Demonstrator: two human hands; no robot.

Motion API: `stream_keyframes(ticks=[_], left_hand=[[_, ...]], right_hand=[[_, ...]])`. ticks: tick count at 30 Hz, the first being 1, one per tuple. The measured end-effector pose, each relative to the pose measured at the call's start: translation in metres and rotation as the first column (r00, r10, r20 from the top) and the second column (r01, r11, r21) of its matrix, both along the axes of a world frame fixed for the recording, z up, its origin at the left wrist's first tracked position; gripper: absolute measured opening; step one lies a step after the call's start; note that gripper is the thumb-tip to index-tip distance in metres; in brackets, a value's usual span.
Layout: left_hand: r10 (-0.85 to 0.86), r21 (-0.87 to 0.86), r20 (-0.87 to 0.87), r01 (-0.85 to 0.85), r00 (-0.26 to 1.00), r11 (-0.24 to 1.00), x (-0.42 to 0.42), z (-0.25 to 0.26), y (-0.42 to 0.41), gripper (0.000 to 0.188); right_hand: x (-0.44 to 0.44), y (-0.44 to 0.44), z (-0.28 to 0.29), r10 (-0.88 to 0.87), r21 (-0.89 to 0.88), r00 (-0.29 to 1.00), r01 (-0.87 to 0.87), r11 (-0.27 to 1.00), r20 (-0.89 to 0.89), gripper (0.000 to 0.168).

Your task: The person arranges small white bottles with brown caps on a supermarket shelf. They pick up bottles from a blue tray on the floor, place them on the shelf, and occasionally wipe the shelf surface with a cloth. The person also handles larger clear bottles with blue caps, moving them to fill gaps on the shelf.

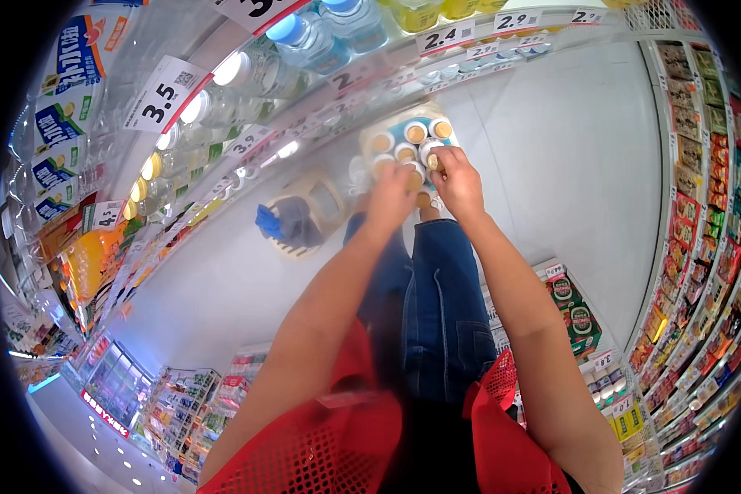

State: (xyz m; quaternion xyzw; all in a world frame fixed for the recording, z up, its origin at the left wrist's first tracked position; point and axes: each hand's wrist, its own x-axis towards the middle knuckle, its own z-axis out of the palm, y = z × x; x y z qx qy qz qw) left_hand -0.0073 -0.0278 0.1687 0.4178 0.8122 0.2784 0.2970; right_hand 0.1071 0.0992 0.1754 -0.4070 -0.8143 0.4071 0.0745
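Observation:
My right hand [460, 184] grips a white bottle with a tan-gold cap [433, 159], which leans among other bottles. Blurred by motion, my left hand [390, 196] has its fingertips against a neighbouring capped bottle [414, 178]; whether they close on it is unclear. Several more such bottles [416, 133] stand close together, caps up, in front of my shins. Beneath and around them shows a pale tray or crate [368, 137] with a blue inside, on the floor beside the shelf. Its near part is hidden by my hands and legs.
Left of me rise shelves of drink bottles [309, 40] with price tags [163, 92] along their edges. A beige plastic basket or stool [327, 200] bearing grey and blue cloth [270, 222] sits by my leg. Beer cartons [574, 315] and snack shelves [685, 216] line the right.

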Motion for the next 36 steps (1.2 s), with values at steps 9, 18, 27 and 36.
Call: stream_keyframes(ticks=[9, 18, 27, 36], left_hand=[[0.013, 0.012, 0.043, -0.014, 0.999, 1.000, 0.001, 0.005, 0.012, 0.042], [0.002, -0.113, 0.088, 0.008, 0.996, 0.994, 0.002, 0.020, 0.021, 0.051], [-0.005, -0.041, 0.087, 0.008, 0.996, 0.999, 0.002, 0.012, 0.015, 0.047], [0.035, 0.022, 0.048, -0.037, 0.998, 0.999, -0.003, 0.015, -0.004, 0.042]], right_hand=[[-0.016, 0.014, 0.001, 0.034, 0.030, 0.999, -0.034, 0.999, 0.007, 0.040], [-0.024, 0.017, 0.010, 0.089, 0.008, 0.990, -0.090, 0.996, 0.107, 0.054], [-0.008, 0.017, 0.009, -0.056, -0.059, 0.989, 0.064, 0.996, 0.134, 0.062], [0.003, 0.016, -0.001, -0.062, -0.039, 0.991, 0.067, 0.997, 0.122, 0.058]])
